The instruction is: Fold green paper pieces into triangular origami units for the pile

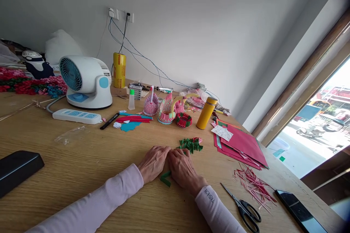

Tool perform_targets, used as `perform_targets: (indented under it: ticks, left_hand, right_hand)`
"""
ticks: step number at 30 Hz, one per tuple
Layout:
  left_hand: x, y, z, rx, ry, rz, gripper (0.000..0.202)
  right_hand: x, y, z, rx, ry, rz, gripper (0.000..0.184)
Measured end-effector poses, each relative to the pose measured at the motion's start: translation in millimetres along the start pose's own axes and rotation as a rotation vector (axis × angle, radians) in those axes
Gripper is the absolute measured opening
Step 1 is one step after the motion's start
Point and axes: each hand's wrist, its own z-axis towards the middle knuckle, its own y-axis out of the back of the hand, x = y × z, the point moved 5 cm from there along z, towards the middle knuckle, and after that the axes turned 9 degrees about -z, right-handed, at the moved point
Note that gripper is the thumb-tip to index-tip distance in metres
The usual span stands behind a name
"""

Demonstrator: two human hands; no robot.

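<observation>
My left hand point(155, 162) and my right hand point(183, 167) meet on the wooden table point(123, 189), fingertips pressed together and closed. Whatever they pinch is hidden behind the fingers. A bent green paper strip point(165, 179) lies beside my right palm, its upper end reaching the hand's edge. Just beyond my right fingers sits a pile of small folded green paper pieces point(190, 145), with a bit of pink paper point(199, 140) at its far side. Black-handled scissors point(242, 207) lie open-bladed or closed, I cannot tell, right of my right forearm.
Coloured paper sheets point(243, 142), red paper slivers point(254, 185) and a phone point(298, 209) lie at right. Behind stand a yellow flask point(207, 113), folded-paper baskets point(165, 111) and a glue bottle point(131, 100). Leftward are a fan point(90, 80), power strip point(77, 116), cutter point(109, 121) and black case point(20, 171).
</observation>
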Motion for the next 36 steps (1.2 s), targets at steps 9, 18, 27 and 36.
perform_targets:
  ticks: [9, 18, 27, 36]
  left_hand:
    - [2.2, -7.6, -0.8, 0.012, 0.036, 0.024, 0.030]
    - [-2.1, -4.6, 0.2, 0.022, 0.048, 0.030, 0.027]
    - [-5.5, -6.9, 3.1, 0.009, 0.065, 0.098, 0.022]
    - [-5.8, -5.7, 4.8, 0.027, 0.083, 0.109, 0.022]
  right_hand:
    - [3.6, 5.2, 0.5, 0.009, -0.003, -0.013, 0.014]
    - [4.9, 5.1, 3.0, 0.027, 0.002, -0.067, 0.016]
    - [5.1, 1.5, 5.1, 0.029, -0.012, -0.059, 0.016]
    - [8.5, 5.3, 5.5, 0.026, 0.000, -0.085, 0.017]
